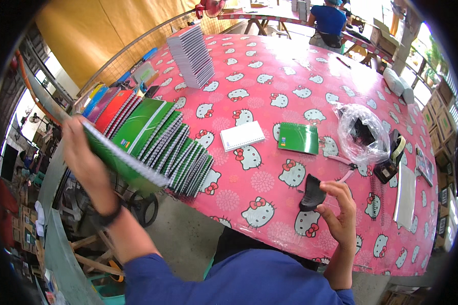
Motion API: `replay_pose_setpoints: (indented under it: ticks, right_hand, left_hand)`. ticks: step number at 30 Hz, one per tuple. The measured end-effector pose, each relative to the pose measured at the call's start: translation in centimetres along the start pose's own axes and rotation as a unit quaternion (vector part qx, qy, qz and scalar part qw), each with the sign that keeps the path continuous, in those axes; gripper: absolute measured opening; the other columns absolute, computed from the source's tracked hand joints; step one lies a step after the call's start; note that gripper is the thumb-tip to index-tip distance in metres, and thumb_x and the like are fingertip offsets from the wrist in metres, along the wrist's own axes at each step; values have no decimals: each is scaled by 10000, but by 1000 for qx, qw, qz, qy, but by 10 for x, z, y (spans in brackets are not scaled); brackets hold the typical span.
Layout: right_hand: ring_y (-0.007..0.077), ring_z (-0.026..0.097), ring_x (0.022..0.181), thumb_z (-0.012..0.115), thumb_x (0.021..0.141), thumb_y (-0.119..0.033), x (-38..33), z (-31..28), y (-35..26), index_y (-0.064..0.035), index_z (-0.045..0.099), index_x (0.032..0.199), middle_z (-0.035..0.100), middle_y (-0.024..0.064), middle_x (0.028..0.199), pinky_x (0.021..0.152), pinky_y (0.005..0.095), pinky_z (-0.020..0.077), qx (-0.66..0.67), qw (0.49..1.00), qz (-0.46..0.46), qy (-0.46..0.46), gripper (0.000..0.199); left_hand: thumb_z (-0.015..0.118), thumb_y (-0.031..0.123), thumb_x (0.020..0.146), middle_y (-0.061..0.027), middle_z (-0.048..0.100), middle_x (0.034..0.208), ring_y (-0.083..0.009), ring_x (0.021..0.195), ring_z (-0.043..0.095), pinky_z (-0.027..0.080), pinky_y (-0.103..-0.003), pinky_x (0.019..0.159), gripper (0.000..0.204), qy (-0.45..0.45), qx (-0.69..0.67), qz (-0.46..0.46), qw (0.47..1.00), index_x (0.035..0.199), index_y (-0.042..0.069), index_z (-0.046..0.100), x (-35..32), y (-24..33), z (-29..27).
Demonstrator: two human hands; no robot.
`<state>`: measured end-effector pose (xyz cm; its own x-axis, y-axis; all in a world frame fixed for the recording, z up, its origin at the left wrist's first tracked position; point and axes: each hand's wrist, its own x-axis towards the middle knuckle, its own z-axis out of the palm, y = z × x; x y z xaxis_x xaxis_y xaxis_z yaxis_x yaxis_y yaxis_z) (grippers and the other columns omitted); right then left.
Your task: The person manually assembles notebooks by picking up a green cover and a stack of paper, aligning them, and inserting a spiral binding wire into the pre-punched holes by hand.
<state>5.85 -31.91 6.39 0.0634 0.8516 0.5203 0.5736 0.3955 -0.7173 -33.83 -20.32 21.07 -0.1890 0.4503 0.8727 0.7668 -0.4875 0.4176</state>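
My left hand (84, 165), blurred by motion, grips a green spiral notebook (122, 160) by its edge, at the left end of a leaning row of green spiral notebooks (150, 124). Its wire-bound edge faces the row. My right hand (341, 211) pinches a small black curved piece (313, 194) between thumb and fingers, just above the table; I cannot make out its kind. Near the middle lie a small white spiral pad (242, 136) and a single green notebook (298, 138). Pink-handled pliers (347, 165) rest beyond my right hand.
A pink patterned cloth covers the table (264, 183). A tall stack of notebooks (191, 57) stands at the back left. To the right are a clear plastic bag (361, 133) with something black inside, wire coils (375, 198) and a white strip (405, 195). Another person (328, 23) sits beyond.
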Motion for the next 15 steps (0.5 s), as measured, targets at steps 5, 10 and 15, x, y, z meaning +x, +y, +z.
replay_pose_setpoints:
  ticks: [5,10,15]
  right_hand:
    - [263,568,929,730,750,-151,-6,14,3,-34,640,1010,629,104,1016,810,360,449,3,998,14,-64,299]
    - [255,571,917,730,752,-157,-11,13,5,-36,644,993,640,88,982,789,342,459,27,994,17,-103,284]
    - [243,590,834,703,767,-101,-15,4,22,-40,657,953,653,92,916,739,335,467,5,998,41,-38,201]
  left_hand:
    - [437,262,962,-192,616,968,-300,936,584,429,-349,869,337,-379,90,129,912,975,-40,585,82,-63,48]
    - [467,319,965,-192,520,1252,-325,1184,473,344,-372,1010,399,-346,122,222,903,1195,-2,524,60,-76,95]
    - [540,184,912,-165,569,1146,-310,1074,531,391,-386,941,277,-189,85,314,927,1122,6,570,12,18,89]
